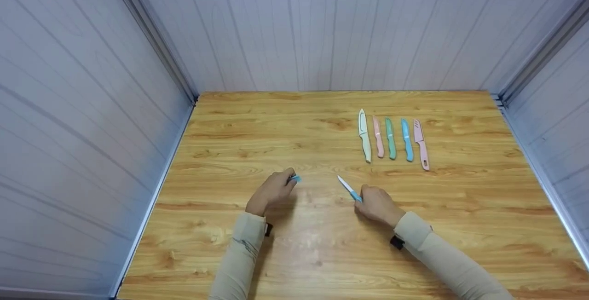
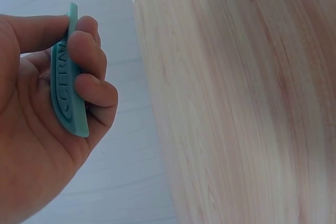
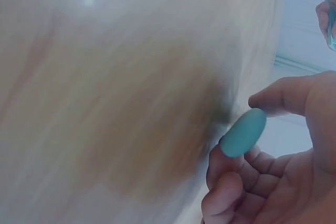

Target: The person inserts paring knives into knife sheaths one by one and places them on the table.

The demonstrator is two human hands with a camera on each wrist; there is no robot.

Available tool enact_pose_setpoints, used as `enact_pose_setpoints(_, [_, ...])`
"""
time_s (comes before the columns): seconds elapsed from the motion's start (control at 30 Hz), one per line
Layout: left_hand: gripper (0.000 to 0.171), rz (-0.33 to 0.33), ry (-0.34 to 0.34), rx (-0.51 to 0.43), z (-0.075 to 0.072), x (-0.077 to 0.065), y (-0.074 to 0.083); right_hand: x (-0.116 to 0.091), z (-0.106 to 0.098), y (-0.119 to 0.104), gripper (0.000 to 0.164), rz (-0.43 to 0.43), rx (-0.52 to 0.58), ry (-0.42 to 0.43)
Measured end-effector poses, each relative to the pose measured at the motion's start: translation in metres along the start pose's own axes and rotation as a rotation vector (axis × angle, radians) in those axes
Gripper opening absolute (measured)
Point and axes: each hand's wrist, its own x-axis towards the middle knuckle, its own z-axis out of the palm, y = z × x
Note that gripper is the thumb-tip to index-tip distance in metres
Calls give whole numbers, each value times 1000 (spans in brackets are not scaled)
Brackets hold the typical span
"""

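Near the middle of the table, my left hand [image 1: 275, 187] grips a light blue blade sheath [image 2: 71, 87] with raised lettering along its side. Thumb and curled fingers close around it in the left wrist view. Across a gap to the right, my right hand [image 1: 378, 204] holds a small knife [image 1: 348, 187] by its light blue handle. Its bare white blade points forward and to the left. In the right wrist view only the rounded end of the handle [image 3: 243, 132] shows, between thumb and fingers; the blade is hidden there.
At the back right of the wooden table [image 1: 257, 129] several knives lie side by side: a cream knife [image 1: 365, 141], a pink knife [image 1: 379, 143], a green knife [image 1: 391, 144], a blue knife [image 1: 407, 146] and a lilac knife [image 1: 422, 148]. Pale panel walls [image 1: 313, 28] enclose the back and sides.
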Motion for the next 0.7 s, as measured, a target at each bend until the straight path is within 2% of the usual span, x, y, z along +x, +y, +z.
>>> enact_pose_setpoints(0.3, [13,18,12,-4,1,1,3,4,-8,2,12,25,83,-10])
enact_pose_setpoints(0.53, [14,46,31,-22,-1,3,9,8,-23,-2,16,-102,151,81])
enact_pose_setpoints(0.7, [14,49,39,-64,-4,6,17,12,-35,-6,20,-137,196,113])
